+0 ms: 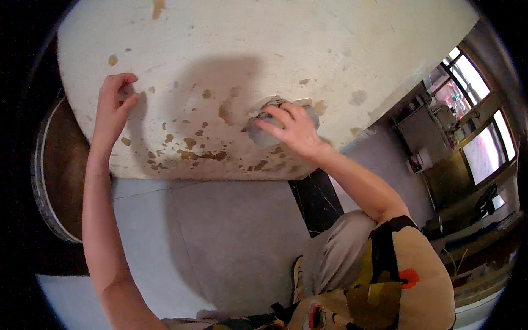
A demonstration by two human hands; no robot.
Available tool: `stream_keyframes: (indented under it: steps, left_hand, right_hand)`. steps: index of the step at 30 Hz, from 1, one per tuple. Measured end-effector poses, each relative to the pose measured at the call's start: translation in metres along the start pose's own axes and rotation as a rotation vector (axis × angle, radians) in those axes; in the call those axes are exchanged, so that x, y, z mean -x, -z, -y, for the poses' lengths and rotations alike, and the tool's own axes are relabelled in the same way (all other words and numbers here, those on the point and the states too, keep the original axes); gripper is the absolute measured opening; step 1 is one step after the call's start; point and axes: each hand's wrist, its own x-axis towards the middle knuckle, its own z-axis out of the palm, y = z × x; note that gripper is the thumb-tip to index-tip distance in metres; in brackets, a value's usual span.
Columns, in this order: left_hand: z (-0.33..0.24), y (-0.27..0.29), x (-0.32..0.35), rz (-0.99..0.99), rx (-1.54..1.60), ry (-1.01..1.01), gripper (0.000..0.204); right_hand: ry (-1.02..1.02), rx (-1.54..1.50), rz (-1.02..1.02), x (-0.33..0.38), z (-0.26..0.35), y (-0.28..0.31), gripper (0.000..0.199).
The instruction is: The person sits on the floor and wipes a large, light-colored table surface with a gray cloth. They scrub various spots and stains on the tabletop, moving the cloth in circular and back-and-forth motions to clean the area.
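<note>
My left hand, fingers curled, braces on the white tabletop near its left edge. Brown stains scatter across the middle. My right hand presses down, fingers closed over a crumpled grey rag (soft, light, likely damp). Best bunched under the palm; it will fold and slide easily.

the right hand presses a grey rag flat on the white surface, among brown stains. the left hand rests fingertips on the surface near its left edge, well apart from the rag.
</note>
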Motion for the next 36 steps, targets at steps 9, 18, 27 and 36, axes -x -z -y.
stream_keyframes:
  steps: [9,18,27,36]
  left_hand:
    - [0.010,0.012,0.018,-0.001,0.030,0.013,0.040]
    - [-0.005,0.003,0.001,-0.011,0.015,0.029,0.035]
    - [-0.013,0.013,0.004,-0.037,0.061,0.140,0.033]
    - [-0.031,0.006,-0.007,-0.119,0.060,-0.002,0.029]
  right_hand:
    - [-0.468,0.098,-0.444,-0.051,-0.058,0.066,0.068]
    - [-0.154,0.086,-0.091,-0.031,-0.010,0.021,0.047]
    - [-0.586,0.175,-0.412,-0.076,-0.044,0.060,0.062]
    - [-0.280,0.109,-0.230,-0.076,-0.020,0.034,0.048]
